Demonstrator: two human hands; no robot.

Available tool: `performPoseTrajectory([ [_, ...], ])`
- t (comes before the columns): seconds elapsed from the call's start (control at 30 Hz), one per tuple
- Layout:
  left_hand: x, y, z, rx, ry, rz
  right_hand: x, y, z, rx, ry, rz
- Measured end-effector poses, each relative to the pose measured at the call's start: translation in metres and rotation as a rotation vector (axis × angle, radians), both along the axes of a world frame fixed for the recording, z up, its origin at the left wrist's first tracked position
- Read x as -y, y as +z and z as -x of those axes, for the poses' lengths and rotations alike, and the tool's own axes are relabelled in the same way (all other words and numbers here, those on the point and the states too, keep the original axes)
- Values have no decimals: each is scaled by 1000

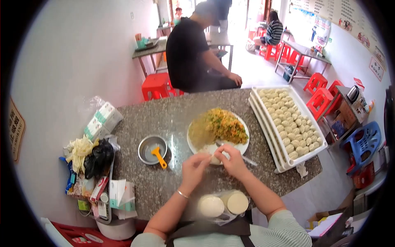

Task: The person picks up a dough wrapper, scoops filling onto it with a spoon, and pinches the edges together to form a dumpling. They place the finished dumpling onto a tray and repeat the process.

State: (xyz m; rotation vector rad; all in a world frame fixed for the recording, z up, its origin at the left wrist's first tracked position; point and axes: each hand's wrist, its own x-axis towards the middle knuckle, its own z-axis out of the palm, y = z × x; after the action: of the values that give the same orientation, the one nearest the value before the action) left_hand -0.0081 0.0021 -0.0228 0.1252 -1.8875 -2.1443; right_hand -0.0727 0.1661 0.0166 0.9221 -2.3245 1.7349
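Note:
My left hand (196,166) and my right hand (230,159) meet above the near rim of a white plate (242,148). Both sets of fingers are closed on a pale dumpling (215,160), partly hidden by them. Chopped orange, green and yellow filling (224,125) is heaped on the plate. A metal utensil (249,161) rests across the plate's right edge, its other end partly behind my right hand. Close to my body stand two stacks of round dough wrappers, a left stack (211,206) and a right stack (237,202), in clear plastic.
Stacked white trays (324,145) with rows of dumplings (290,127) stand at the right. A metal bowl (142,150) holds a yellow-handled tool (159,157). Tissue packs (103,121) and bags (98,158) crowd the left edge. A person in black (189,53) sits across the counter (173,185).

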Motion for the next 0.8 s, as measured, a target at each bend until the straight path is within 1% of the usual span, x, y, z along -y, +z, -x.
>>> performPoseTrajectory([
  [0.03, 0, 5, 0, -49, -3, 75, -3, 3, 2, 51, 25, -60],
  [0.07, 1, 8, -1, -88, -9, 149, -5, 0, 5, 33, 17, -111],
  [0.13, 1, 2, 1, -166, 18, 328, -7, -4, 11, 74, 72, -88],
  [0.17, 1, 0, 3, -167, 15, 317, -8, -6, 12, 17, 81, -97],
  [0.23, -2, -3, 4, -135, 9, 294, -6, -4, 9, -1, 68, -67],
  [0.3, -5, 7, 1, -103, 2, 194, -3, -5, 5, 11, 71, -56],
  [0.33, -6, 11, -1, -87, 7, 189, -1, -6, 4, -13, 46, -41],
  [0.4, -9, 18, -2, -91, 54, 58, 2, -4, 3, -40, 28, -27],
  [0.47, -5, 16, 0, -81, 53, 76, 1, -1, 4, -69, 74, -63],
  [0.6, -5, 22, -1, -99, 33, 99, 0, -7, 4, -43, 62, -44],
  [0.67, -7, 23, 0, -110, 37, 92, 1, -7, 2, 70, 8, 30],
  [0.73, -8, 19, 3, -184, 36, -64, 1, -11, 4, 60, 2, 38],
  [0.77, -7, 18, 4, -183, 38, -65, 0, -13, 5, 47, -6, 49],
  [0.8, -5, 17, 4, -125, 21, -62, 0, -14, 5, 47, -4, 47],
])
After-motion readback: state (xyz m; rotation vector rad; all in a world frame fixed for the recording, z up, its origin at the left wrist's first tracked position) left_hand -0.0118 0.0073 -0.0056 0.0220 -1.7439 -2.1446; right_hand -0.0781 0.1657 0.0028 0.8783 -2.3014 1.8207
